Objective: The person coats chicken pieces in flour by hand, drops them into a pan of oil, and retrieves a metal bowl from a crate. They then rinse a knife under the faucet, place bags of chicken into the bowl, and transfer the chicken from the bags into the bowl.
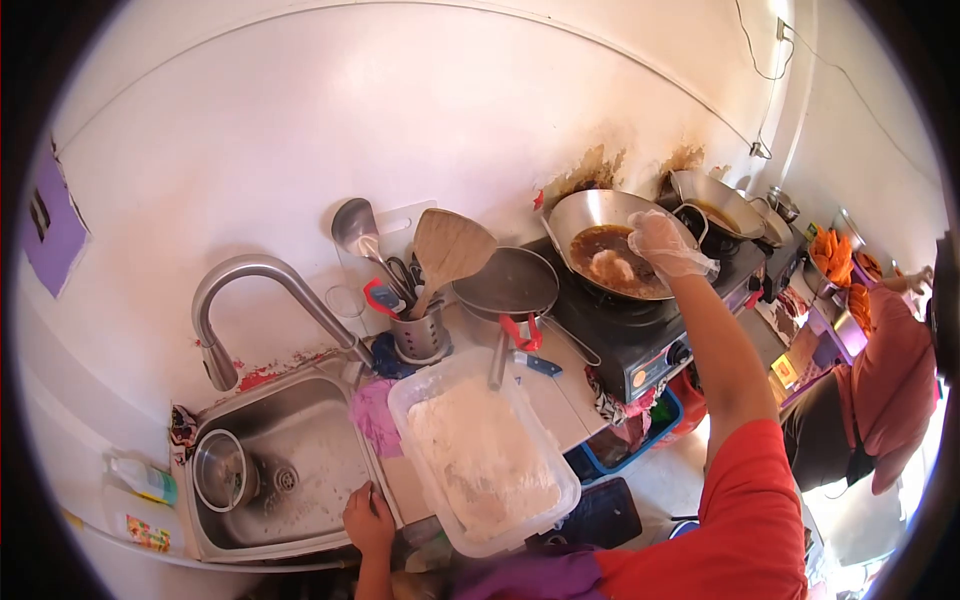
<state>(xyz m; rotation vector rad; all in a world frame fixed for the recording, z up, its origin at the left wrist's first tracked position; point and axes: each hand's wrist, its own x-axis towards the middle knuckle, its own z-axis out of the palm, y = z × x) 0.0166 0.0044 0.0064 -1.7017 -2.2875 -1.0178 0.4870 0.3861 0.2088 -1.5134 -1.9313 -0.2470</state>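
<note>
My right hand (660, 245), in a clear plastic glove, is over the right side of a wok (588, 208) on the stove. Brown oil in the wok bubbles around a pale battered piece of food (610, 268), just left of my fingers. The glove blurs the fingers, and whether they hold anything cannot be made out. My bare left hand (370, 518) rests on the right front rim of the sink (325, 440), fingers laid out with nothing in them. Between my arms stands a plastic tub (565, 490) of pale flour (480, 450).
Behind the tub are a utensil holder (420, 338) with a ladle (355, 225) and wooden spatula (450, 245), a dark pan (508, 283) and a blue-handled knife (540, 365). A faucet (270, 265) arches over the sink. Another wok (715, 190) and a person (885, 390) are at right.
</note>
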